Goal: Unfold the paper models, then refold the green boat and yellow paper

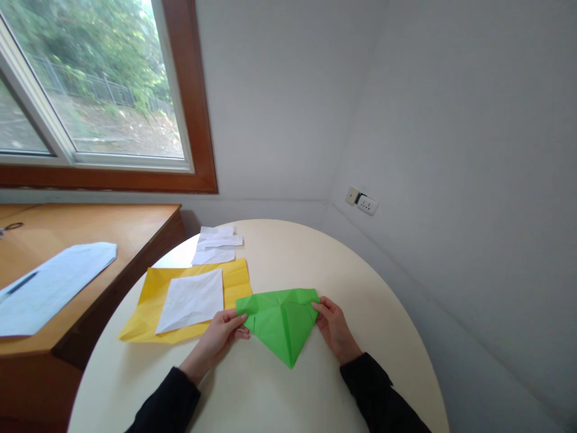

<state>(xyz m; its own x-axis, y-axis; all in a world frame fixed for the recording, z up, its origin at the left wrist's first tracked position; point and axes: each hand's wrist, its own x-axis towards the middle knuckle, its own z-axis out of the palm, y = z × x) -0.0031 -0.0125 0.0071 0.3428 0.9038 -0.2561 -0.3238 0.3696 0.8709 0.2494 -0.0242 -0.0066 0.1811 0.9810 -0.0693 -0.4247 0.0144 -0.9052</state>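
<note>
A folded sheet of green paper (280, 322) is held over the round table, its point facing me and its long edge away from me. Creases run across it, with one down toward the point. My left hand (220, 335) pinches its left corner between thumb and fingers. At the opposite corner, my right hand (333, 325) grips the paper the same way. Just left of the green paper lies a yellow sheet (144, 307), and a creased white square of paper (192, 300) rests on it.
Several white paper pieces (216, 245) lie near the far edge of the round table (360, 288). On the wooden desk (135, 225) at left are white sheets (67, 282), a pen (20, 282) and part of a pair of scissors (11, 227). A wall with sockets (367, 204) stands at right.
</note>
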